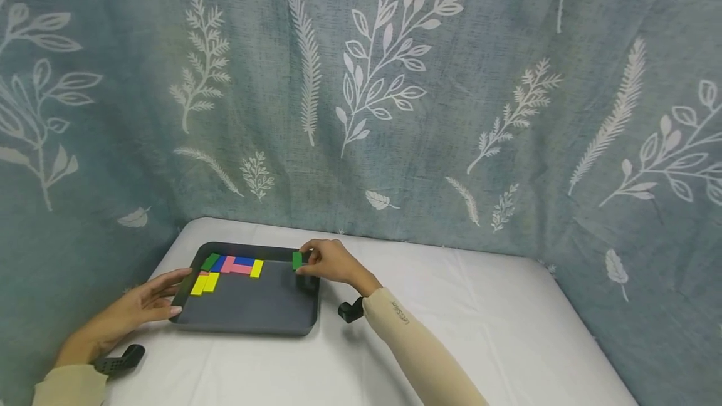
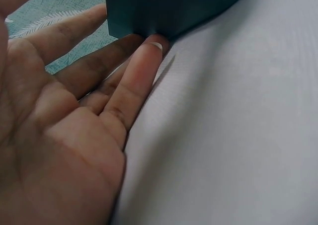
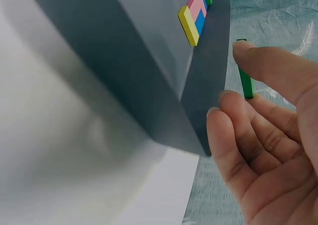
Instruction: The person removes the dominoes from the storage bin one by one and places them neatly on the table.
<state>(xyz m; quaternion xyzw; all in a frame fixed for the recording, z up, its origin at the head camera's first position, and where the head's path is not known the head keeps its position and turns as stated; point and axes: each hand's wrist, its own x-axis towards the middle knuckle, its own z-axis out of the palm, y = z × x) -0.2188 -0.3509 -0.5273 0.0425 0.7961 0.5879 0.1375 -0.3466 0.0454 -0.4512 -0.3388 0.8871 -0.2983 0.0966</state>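
A dark grey tray [image 1: 254,315] lies on the white-covered table. At its far right corner my right hand [image 1: 333,260] pinches a flat green block [image 1: 297,260] between thumb and finger; in the right wrist view the same green block [image 3: 246,81] stands on end above the rim. My left hand [image 1: 141,306] touches the tray's left side with fingers mostly straight, and the left wrist view shows its fingertips against the outer wall [image 2: 164,11]. Inside the tray, blue [image 1: 244,261], pink [image 1: 241,269], yellow [image 1: 256,268] and green [image 1: 210,262] blocks sit together along the far left.
The white tablecloth [image 1: 479,331] stretches to the right of the tray. Behind the table hangs a blue-green curtain [image 1: 395,174] with white leaf prints. Each wrist wears a small black device, one by the left sleeve [image 1: 70,384].
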